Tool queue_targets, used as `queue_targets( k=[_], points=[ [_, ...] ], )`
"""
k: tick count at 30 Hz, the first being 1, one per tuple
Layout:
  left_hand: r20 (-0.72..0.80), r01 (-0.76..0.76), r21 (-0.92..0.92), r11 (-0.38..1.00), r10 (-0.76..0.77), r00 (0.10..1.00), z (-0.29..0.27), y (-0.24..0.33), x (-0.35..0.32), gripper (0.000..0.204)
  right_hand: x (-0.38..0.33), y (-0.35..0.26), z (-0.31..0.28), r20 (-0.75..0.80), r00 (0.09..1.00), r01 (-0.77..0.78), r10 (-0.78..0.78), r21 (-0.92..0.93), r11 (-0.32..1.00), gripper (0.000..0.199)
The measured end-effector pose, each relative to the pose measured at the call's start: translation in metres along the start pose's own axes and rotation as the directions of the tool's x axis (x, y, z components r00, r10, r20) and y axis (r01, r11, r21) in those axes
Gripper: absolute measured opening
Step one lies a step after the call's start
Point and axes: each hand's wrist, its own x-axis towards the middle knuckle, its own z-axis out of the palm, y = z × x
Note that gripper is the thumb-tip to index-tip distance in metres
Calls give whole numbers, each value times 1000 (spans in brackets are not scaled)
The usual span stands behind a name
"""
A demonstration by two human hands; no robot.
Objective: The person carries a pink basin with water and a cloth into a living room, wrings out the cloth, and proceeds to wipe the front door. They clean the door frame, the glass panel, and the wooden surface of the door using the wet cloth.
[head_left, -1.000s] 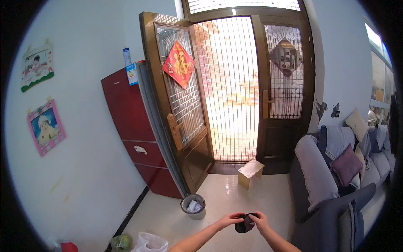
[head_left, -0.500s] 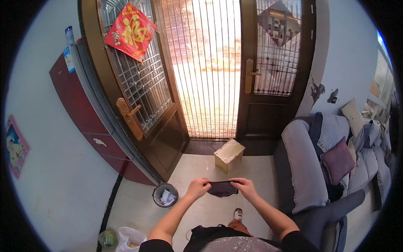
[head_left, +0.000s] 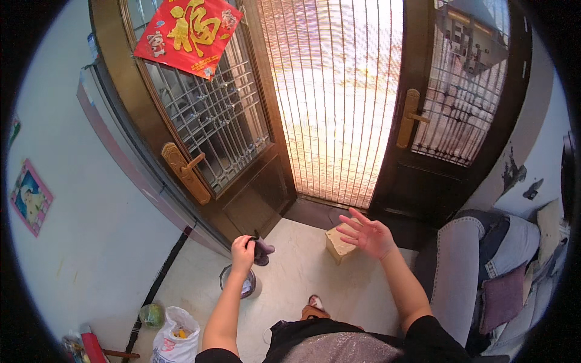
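Note:
My left hand (head_left: 242, 255) is closed on a small dark purplish cloth item (head_left: 262, 251), whose exact kind I cannot make out. The cloth dangles to the right of the fingers, bunched, above the rim of a waste bin (head_left: 250, 289). My right hand (head_left: 370, 237) is raised with its fingers spread and holds nothing. Beneath and behind that hand a small pale yellow stool (head_left: 336, 250) stands on the floor, partly hidden by it.
Ahead, a brown double door (head_left: 247, 199) has its left leaf swung inward and a bright slatted curtain (head_left: 333, 121) in the gap. A grey sofa (head_left: 454, 266) stands at right. At lower left are a white plastic bag (head_left: 177, 342) and a round green thing (head_left: 151, 315).
My right hand has let go of the cloth, opened and moved up to the right. My left hand has carried the cloth leftward to above the bin. The view has shifted.

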Motion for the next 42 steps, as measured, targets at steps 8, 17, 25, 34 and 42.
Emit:
queue_targets(
  k=[8,17,25,34,42],
  points=[
    [85,191,-188,963,-178,980,51,-53,65,15,95,-74,-195,-507,776,-530,-376,-847,48,56],
    [32,175,-314,933,-174,984,52,-69,122,16,168,-59,-204,-670,678,-435,-301,-697,570,38],
    [-100,255,-283,924,-293,951,13,-88,101,15,245,-11,-131,-480,876,-393,51,-648,652,51],
    [-117,469,-352,810,-535,837,-24,-96,78,16,298,47,-65,-41,841,-503,540,-429,751,63],
    [-206,366,-349,863,-451,868,-26,-102,80,15,315,60,-40,218,753,-615,621,-104,782,61]
  ],
)
